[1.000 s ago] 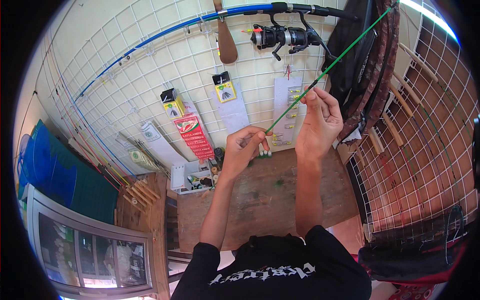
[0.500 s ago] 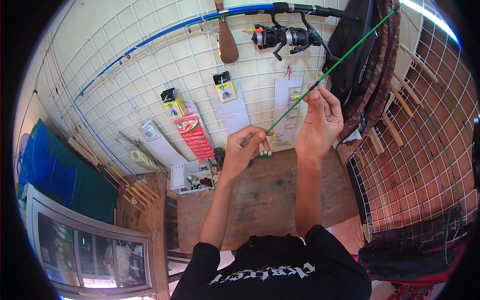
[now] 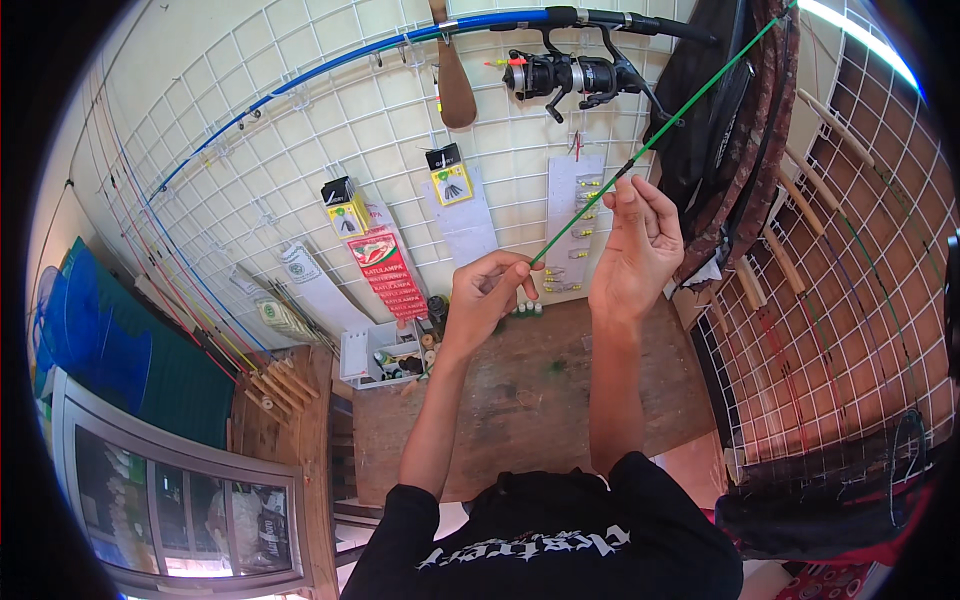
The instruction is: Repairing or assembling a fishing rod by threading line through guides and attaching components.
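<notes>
A slim green fishing rod (image 3: 690,103) slants from my hands up to the upper right. My left hand (image 3: 487,300) pinches its lower part between thumb and fingers. Partway along the rod sits a short black band (image 3: 626,168). Just below that band is my right hand (image 3: 638,245), palm turned toward me, thumb and fingertips pressed together. Its fingertips appear slightly apart from the rod; anything pinched in them is too fine to make out. Under both hands lies a brown wooden tabletop (image 3: 560,420).
A blue rod (image 3: 330,68) with a black spinning reel (image 3: 570,78) hangs on the white wall grid, above packets on cards. A white box of small items (image 3: 360,360) stands at the table's back left. Wooden-handled rods (image 3: 787,262) line the right grid; a glass-fronted cabinet (image 3: 185,490) is at left.
My right hand has shifted slightly down and left, its fingertips a little off the rod. The black band has moved slightly down-left. My left hand stays in almost the same place.
</notes>
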A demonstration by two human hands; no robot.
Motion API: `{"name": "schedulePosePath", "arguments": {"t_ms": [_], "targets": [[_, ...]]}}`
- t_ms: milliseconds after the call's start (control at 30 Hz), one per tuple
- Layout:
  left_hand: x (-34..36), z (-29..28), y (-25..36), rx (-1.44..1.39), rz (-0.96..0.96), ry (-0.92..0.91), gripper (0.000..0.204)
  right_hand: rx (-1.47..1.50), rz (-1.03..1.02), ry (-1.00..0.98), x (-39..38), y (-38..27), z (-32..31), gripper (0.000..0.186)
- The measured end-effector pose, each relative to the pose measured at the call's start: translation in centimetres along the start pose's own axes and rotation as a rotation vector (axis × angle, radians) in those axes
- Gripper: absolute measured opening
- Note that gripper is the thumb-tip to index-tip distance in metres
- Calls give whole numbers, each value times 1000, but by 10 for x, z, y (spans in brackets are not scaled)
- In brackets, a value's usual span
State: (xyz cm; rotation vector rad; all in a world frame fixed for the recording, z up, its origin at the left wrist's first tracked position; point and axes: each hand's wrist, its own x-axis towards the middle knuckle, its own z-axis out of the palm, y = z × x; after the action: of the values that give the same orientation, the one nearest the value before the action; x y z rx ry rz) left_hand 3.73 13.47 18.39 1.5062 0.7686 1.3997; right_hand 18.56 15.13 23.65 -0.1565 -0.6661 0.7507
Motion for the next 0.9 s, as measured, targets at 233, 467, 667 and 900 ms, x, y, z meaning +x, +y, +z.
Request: {"name": "schedulePosePath", "arguments": {"t_ms": [233,467,667,900], "targets": [[1,-1,0,-13,-17,0,23,-30,-14,-1,2,2,1,25],[0,-1,-1,-6,-14,1,23,-6,-25,1,4,2,4,24],[1,1,-1,-3,-15,-13,24,-17,-41,-18,9,0,3,24],[1,1,-2,-2,-19,-6,23,-106,156,-91,17,-20,-1,23]]}}
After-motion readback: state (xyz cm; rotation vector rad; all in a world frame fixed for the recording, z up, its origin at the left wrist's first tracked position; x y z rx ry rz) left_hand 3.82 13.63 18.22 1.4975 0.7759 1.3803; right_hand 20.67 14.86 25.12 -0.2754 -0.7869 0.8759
